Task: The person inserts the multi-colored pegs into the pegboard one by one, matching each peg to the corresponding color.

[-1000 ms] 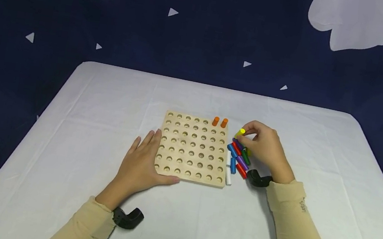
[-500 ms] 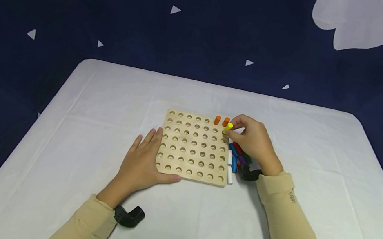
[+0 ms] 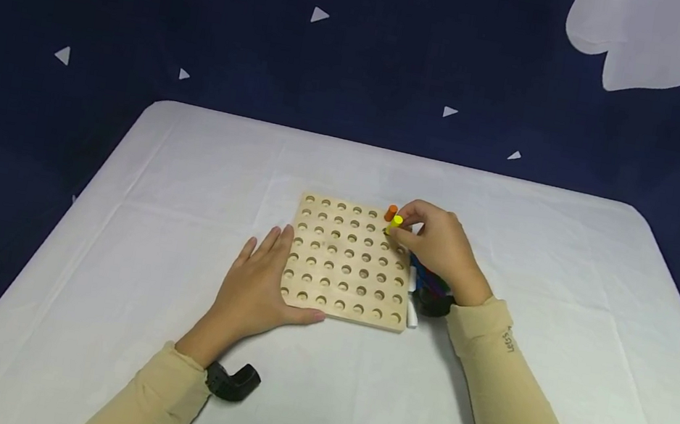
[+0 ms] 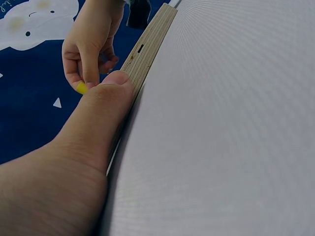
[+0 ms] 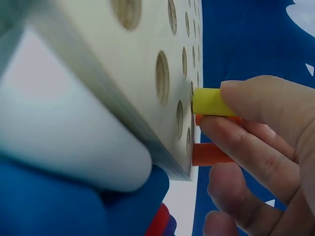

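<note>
Backing pegboard (image 3: 339,259) and table (image 3: 315,377): navy cloth (image 3: 375,63).

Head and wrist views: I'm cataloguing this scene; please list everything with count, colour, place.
Table: 1, white, foreground
Backdrop: 1, dark blue, white clouds and triangles, behind
Pegboard: 1, pale wood, mid-table
Yellow peg: 1, yellow, at a pegboard hole
Orange pegs: 2, orange, pegboard's far row
White pegs: 2, white, along its right edge
Blue pegs: 2 visible, blue, same side
Red peg: 1 visible, red, same side
Darker pegs: count unclear, purplish, same side
Wrist devices: 2, black, wrists
Sleeves: 2, tan, forearms
Left hand: 1, pegboard's left edge
Right hand: 1, pinching yellow peg
</note>
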`<state>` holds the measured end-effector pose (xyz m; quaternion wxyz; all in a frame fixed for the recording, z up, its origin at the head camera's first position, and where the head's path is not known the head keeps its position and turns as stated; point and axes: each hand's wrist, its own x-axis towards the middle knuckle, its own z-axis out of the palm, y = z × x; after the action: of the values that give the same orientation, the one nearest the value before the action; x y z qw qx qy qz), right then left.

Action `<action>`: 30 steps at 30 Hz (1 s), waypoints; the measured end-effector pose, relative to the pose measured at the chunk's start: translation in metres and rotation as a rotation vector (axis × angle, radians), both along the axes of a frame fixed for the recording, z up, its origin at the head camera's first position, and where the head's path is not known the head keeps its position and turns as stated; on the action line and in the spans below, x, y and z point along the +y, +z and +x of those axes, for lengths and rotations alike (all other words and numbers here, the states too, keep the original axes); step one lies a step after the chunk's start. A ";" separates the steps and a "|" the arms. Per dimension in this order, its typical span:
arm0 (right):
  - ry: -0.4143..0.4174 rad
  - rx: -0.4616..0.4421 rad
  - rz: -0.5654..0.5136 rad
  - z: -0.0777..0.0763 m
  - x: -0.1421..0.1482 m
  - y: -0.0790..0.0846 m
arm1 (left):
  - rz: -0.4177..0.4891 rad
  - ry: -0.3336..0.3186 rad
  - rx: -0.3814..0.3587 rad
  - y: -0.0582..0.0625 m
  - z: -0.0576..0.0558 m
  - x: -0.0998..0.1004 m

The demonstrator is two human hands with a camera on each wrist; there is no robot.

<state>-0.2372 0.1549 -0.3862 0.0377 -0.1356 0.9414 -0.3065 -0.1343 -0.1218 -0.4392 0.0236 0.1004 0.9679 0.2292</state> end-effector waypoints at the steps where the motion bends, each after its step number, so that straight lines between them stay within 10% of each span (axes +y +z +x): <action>1: 0.000 -0.001 0.000 0.000 0.000 0.000 | -0.002 0.000 -0.006 0.001 0.000 0.000; 30: 0.006 0.014 0.043 0.000 -0.006 0.000 | 0.004 0.003 -0.016 0.003 0.000 0.000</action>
<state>-0.2374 0.1492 -0.3862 0.0350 -0.1396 0.9476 -0.2852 -0.1340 -0.1220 -0.4358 0.0308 0.0973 0.9673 0.2320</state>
